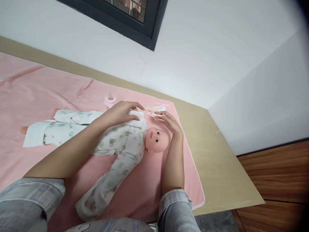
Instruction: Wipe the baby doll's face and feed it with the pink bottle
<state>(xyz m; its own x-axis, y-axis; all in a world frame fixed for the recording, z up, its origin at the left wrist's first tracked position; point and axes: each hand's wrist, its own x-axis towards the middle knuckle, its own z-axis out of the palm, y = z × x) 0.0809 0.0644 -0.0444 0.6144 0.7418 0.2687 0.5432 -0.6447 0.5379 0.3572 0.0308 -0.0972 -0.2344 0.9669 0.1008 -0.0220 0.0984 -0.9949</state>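
The doll (pixel 120 140) lies face up on the blanket, already in its top (pixel 132 141) and trousers (pixel 64 131); the feet (pixel 23 130) are bare. The left hand (pixel 122 112) curves over something white (pixel 137 113) at its far shoulder, perhaps cloth; whether it is pinched I cannot tell. The right hand (pixel 167 120) has its fingers parted beside the clear item (pixel 151 111). Counted: one doll, one top, two feet, one clear item, one bottle (pixel 110 101), one blanket (pixel 152 183).
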